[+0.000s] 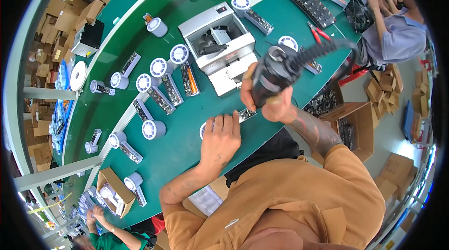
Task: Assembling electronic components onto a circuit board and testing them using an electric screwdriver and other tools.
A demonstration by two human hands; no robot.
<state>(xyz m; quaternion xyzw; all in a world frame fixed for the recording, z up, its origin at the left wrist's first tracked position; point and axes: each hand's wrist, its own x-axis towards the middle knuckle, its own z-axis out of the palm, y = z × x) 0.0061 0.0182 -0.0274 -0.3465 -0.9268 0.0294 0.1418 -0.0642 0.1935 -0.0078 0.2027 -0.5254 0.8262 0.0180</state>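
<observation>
My right hand (271, 98) is wrapped round a black electric screwdriver (273, 74), held upright with a coiled cable running off its top to the right. Its tip points down at a white handheld fan (247, 114) whose handle lies open, showing a circuit board. My left hand (220, 135) covers the round head of that fan and presses it to the green bench. Just beyond my hands stands a grey screw feeder machine (217, 39). The fingers of my left hand hide most of the fan head, and the screwdriver's bit is hard to make out.
More opened fans (159, 67) are spread over the green bench (187, 175) and the conveyor belt (128, 23). Red-handled pliers (319, 32) and a rack of circuit boards (309, 5) sit at the far right. Two co-workers sit along the bench. Cardboard boxes (358, 126) stand beside me.
</observation>
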